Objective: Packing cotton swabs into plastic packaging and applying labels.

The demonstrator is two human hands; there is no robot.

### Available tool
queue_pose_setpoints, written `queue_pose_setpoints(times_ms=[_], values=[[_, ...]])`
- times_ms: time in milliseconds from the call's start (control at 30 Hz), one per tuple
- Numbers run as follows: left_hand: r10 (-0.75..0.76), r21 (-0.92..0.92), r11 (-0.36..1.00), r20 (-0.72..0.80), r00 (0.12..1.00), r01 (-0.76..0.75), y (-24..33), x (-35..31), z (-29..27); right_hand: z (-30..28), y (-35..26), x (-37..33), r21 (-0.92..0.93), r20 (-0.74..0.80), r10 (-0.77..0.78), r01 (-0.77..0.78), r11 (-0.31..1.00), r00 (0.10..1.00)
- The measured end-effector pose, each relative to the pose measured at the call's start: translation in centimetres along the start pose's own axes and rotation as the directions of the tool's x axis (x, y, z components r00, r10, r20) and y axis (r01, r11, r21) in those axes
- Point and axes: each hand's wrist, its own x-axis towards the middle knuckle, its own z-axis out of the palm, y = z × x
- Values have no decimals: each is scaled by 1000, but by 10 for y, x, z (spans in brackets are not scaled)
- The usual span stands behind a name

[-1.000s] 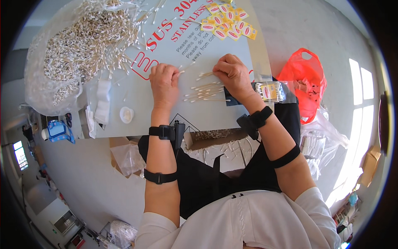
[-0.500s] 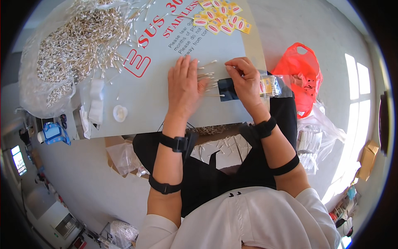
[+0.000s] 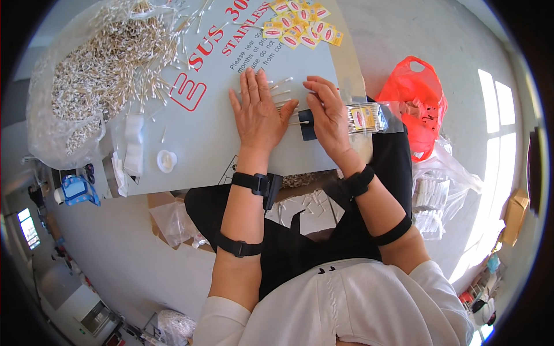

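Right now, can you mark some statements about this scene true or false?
1. Your left hand is spread beside thin white-tipped cotton swabs. True.
2. The red plastic carrier bag is left of both hands. False: the bag is to their right.
3. The small round white dish is left of your left hand. True.
4. The small rectangular yellow-and-white cards form one neat stack. False: the cards lie spread, overlapping.
5. Your right hand grips the dish. False: the dish stands apart from both hands.

White-tipped cotton swabs (image 3: 280, 93) lie loose, roughly parallel, on the grey tabletop (image 3: 202, 138), partly hidden.
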Motion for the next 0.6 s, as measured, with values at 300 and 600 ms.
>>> queue_pose_setpoints(times_ms=[300,600], values=[[-29,-195,981,-104,994,8,-17,-1,5,27,15,66,-347,380,-232,370,862,896],[-18,-252,967,-212,977,-37,-21,-2,11,41,23,90,-408,540,-248,508,759,804]])
